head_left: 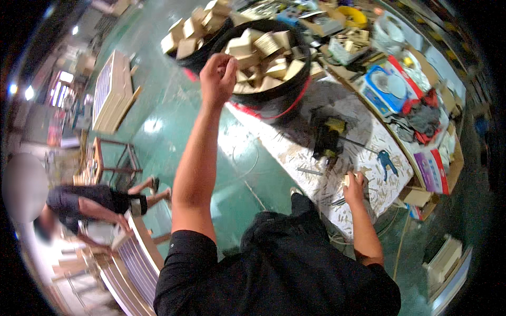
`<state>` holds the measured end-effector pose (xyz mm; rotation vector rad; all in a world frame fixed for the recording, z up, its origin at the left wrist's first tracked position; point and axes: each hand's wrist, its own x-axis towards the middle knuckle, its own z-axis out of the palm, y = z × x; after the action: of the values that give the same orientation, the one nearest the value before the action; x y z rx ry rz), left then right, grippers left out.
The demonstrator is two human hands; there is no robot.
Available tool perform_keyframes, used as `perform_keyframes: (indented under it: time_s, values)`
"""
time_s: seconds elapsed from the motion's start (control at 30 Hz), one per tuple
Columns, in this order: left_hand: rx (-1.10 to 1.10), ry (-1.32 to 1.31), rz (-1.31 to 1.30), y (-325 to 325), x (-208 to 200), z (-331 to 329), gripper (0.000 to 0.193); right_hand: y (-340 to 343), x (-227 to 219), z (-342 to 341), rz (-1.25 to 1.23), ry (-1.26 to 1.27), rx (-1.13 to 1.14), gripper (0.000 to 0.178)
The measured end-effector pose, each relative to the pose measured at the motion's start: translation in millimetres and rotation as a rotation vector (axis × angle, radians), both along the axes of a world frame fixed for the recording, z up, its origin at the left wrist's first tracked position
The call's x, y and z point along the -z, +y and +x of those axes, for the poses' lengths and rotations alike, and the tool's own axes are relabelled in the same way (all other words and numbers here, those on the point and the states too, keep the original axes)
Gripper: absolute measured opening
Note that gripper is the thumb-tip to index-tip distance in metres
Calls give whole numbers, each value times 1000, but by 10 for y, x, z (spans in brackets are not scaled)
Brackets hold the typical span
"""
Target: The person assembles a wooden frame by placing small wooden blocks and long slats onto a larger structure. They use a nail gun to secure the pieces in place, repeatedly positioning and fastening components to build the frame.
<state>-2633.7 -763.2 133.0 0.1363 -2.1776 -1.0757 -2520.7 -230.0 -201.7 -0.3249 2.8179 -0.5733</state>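
My left hand (216, 79) is raised over the near left rim of a large black tub (271, 102) full of pale wooden blocks (266, 45). Its fingers curl in toward the thumb, and nothing shows between them. Lower right, my right hand (355, 189) closes around a small pale wooden block (347, 180), mostly covered by the fingers. Below that hand lies a white work surface (290, 152) strewn with wood chips. A black and yellow tool (328, 138) stands on it, beyond the right hand. To the right of this tool lies a dark blue hand tool (387, 163).
Another black container (203, 58) heaped with blocks stands left of the tub. A cluttered bench (363, 89) runs along the right, carrying a blue scale (387, 87) and dark cloths (421, 118). At left, another person (89, 205) bends over stacked panels (134, 253).
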Motion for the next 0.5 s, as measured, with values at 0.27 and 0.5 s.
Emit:
perform_keyframes:
  time_s: [0.27, 0.5]
  values:
    - [-241, -762, -577, -230, -22, -1144, 53, -188, -886, 79, -471, 53, 334, 66]
    - [-173, -23, -85, -1197, 115, -375, 41, -698, -965, 543, -731, -58, 135, 60]
